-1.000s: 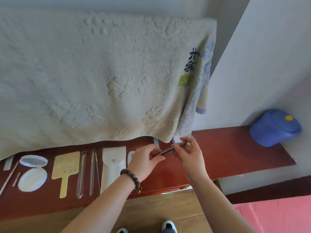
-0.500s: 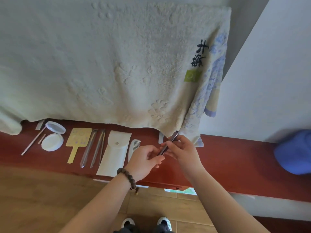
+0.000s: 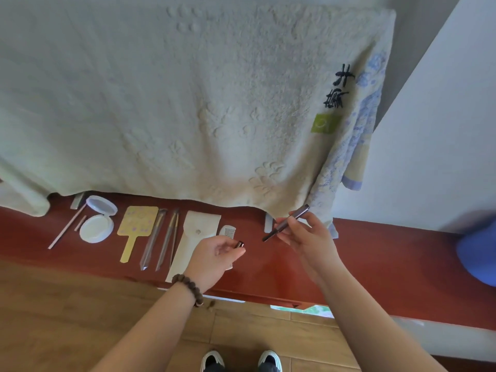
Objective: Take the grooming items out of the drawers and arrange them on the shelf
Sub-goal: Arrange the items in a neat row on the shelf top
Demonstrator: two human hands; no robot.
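Pulled apart since a moment ago: my left hand (image 3: 214, 255) pinches the small cap (image 3: 239, 244) over the shelf's (image 3: 375, 264) front edge, and my right hand (image 3: 308, 237) grips the uncapped pencil (image 3: 287, 222) farther back near the towel (image 3: 188, 103). A loose pinch could drop the cap off the edge; the tip might smear the towel.

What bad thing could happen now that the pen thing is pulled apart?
The small cap sits loosely in the left hand, so it might slip and drop to the floor. The right hand holds the uncapped pencil with its dark tip bare, close to the hanging towel, and it could perhaps smudge it.
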